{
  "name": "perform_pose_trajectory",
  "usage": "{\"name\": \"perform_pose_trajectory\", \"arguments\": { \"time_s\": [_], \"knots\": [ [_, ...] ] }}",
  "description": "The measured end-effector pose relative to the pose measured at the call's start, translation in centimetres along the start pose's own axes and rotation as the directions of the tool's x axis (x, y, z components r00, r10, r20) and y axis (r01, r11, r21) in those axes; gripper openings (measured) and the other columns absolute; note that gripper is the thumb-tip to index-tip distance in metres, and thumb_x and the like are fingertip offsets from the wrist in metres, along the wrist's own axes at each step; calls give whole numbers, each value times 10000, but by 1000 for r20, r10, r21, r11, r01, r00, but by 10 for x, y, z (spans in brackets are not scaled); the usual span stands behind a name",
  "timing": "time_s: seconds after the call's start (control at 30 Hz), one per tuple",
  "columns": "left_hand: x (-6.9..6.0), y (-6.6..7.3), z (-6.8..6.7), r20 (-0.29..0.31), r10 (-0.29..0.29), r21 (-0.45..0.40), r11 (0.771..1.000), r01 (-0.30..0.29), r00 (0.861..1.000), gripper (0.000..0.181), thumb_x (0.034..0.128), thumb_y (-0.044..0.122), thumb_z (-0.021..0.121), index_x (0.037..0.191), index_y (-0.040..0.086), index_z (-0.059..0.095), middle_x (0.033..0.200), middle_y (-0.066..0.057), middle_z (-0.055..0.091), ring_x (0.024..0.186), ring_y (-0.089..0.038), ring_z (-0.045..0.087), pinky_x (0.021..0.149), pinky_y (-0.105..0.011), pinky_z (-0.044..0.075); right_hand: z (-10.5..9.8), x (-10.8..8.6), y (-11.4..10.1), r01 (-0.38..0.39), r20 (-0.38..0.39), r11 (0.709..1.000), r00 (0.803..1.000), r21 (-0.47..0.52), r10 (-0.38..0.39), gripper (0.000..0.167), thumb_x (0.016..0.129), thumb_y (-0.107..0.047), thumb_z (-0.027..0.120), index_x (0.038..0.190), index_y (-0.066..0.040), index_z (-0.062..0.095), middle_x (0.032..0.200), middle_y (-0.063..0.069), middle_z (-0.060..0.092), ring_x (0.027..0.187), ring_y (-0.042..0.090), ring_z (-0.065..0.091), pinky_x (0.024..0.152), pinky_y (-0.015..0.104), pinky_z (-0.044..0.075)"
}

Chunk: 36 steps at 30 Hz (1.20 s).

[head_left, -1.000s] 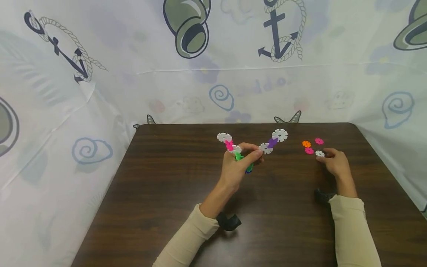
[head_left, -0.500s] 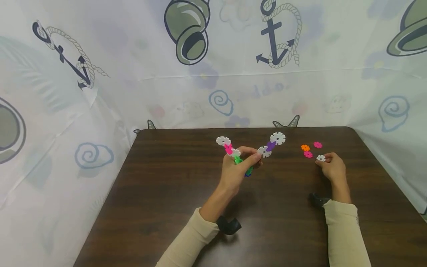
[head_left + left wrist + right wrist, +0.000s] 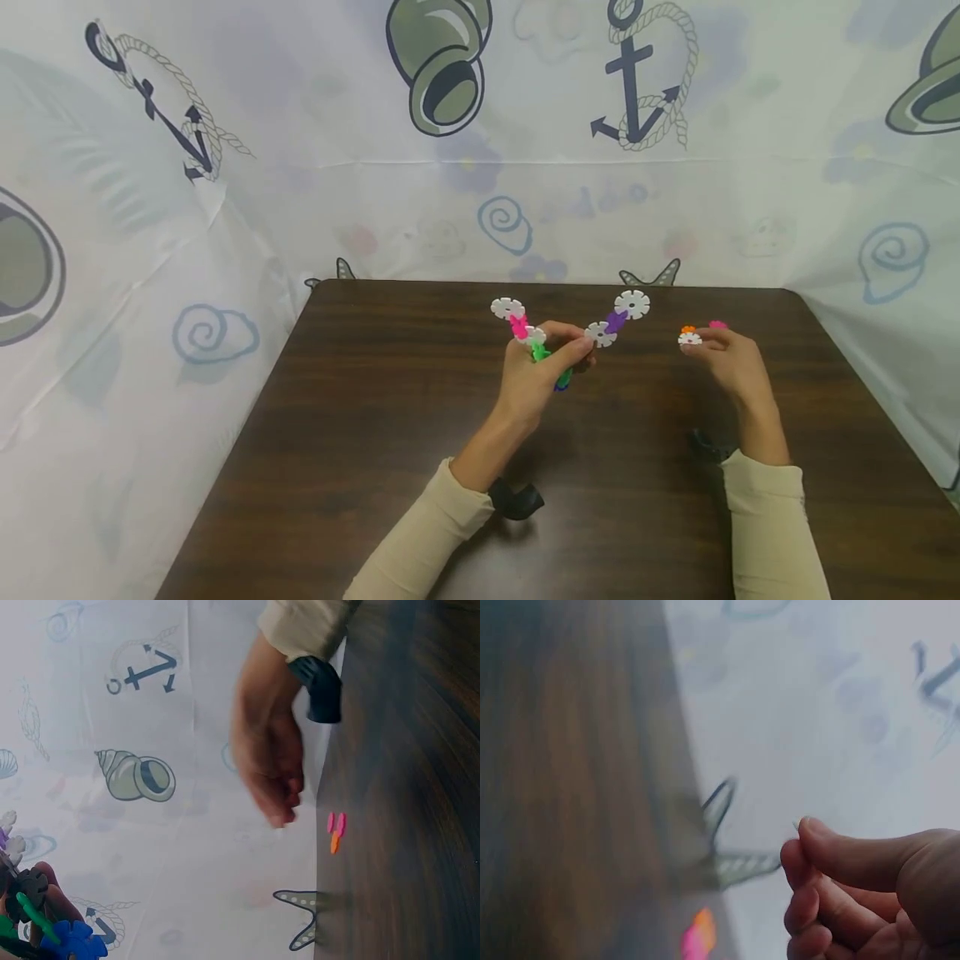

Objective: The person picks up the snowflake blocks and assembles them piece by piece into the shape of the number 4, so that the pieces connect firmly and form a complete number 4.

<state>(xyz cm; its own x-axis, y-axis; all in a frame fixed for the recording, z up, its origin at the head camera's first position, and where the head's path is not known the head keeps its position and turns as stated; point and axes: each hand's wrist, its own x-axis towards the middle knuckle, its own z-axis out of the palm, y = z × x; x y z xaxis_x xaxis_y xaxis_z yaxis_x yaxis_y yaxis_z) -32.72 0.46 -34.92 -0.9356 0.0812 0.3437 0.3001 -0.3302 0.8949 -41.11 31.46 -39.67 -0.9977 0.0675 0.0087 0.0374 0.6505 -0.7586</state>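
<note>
My left hand (image 3: pixel 528 375) grips a chain of interlocking plastic snowflake discs over the middle of the table. One end shows a white disc (image 3: pixel 507 308), a pink disc (image 3: pixel 518 326) and a green disc (image 3: pixel 539 352). The other end has a purple disc (image 3: pixel 617 322) between two white ones. In the left wrist view a blue disc (image 3: pixel 75 941) also belongs to the chain; part of it is hidden by the fingers. Held between thumb and fingertips of my right hand (image 3: pixel 738 362) is a loose white snowflake disc (image 3: pixel 689 338), seen edge-on in the right wrist view.
On the dark wooden table (image 3: pixel 360 433), behind my right hand, lie an orange disc (image 3: pixel 688 329) and pink discs (image 3: pixel 342 823), partly covered in the head view. A printed cloth (image 3: pixel 420 217) hangs along the table's back edge. Black wrist mounts (image 3: pixel 516 500) stick out below both wrists.
My right hand has picked the white disc up off the table and carried it up and to the left, in front of the loose discs. My left hand stays nearly still.
</note>
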Motion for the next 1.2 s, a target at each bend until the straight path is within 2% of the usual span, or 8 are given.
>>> {"name": "perform_pose_trajectory", "arguments": {
  "time_s": [0.13,0.27,0.33,0.47,0.57,0.8,1.0,1.2],
  "knots": [
    [1,1,-1,-17,1,8,1000,-1,1000,186,952,124,740,1024,-45,713,830,43,749,789,-140,734,832,-297,630,-2,-14,-29,94,0,995,996,-31,-94,541,1009,-392,660,1412,-34,612,1289,286,681,1188,387,619,885,411,501],
    [2,1,-3,-33,4,10,1000,-4,999,191,949,136,746,1025,-37,722,833,38,752,794,-154,737,845,-317,633,-7,-30,-55,132,38,991,991,-1,-131,589,995,-481,653,1448,-109,598,1343,242,663,1230,346,598,969,497,500],
    [2,1,-4,-44,9,14,1000,-8,999,191,946,137,750,1025,-35,725,825,34,755,789,-159,737,841,-322,633,-9,-38,-66,144,49,989,988,18,-145,605,982,-508,660,1456,-137,594,1334,199,674,1205,265,617,981,477,498],
    [3,1,-5,-68,25,23,999,-24,997,187,948,133,746,1023,-37,725,813,45,755,778,-149,735,828,-316,634,-11,-52,-86,216,45,975,975,61,-219,559,975,-456,693,1455,-187,595,1123,-28,753,1040,53,615,894,288,468],
    [4,1,-6,-79,31,14,999,-30,996,184,951,120,739,1024,-48,718,814,55,755,770,-131,736,831,-308,634,-10,-63,-99,258,43,958,963,124,-265,526,980,-393,706,1455,-201,588,986,-161,734,1006,27,597,861,237,434],
    [5,1,-5,-103,16,-23,1000,-18,995,181,948,94,736,1020,-70,707,818,16,757,765,-125,736,824,-292,633,-3,-84,-119,299,6,928,951,224,-308,448,972,-303,734,1379,-139,646,947,-108,751,959,49,621,815,196,453],
    [5,2,-5,-117,8,-32,999,-12,993,185,950,102,733,1026,-65,708,816,15,754,768,-165,733,834,-307,635,7,-95,-133,327,8,899,939,290,-344,417,971,-268,736,1354,-121,658,936,-140,757,884,78,622,732,224,469],
    [5,1,-4,-118,0,-41,999,-5,993,185,950,118,740,1030,-47,713,823,13,758,771,-180,731,828,-309,638,15,-101,-141,323,4,859,935,397,-354,398,980,-213,722,1344,-66,655,922,-136,758,875,64,650,757,206,517]
  ]
}}
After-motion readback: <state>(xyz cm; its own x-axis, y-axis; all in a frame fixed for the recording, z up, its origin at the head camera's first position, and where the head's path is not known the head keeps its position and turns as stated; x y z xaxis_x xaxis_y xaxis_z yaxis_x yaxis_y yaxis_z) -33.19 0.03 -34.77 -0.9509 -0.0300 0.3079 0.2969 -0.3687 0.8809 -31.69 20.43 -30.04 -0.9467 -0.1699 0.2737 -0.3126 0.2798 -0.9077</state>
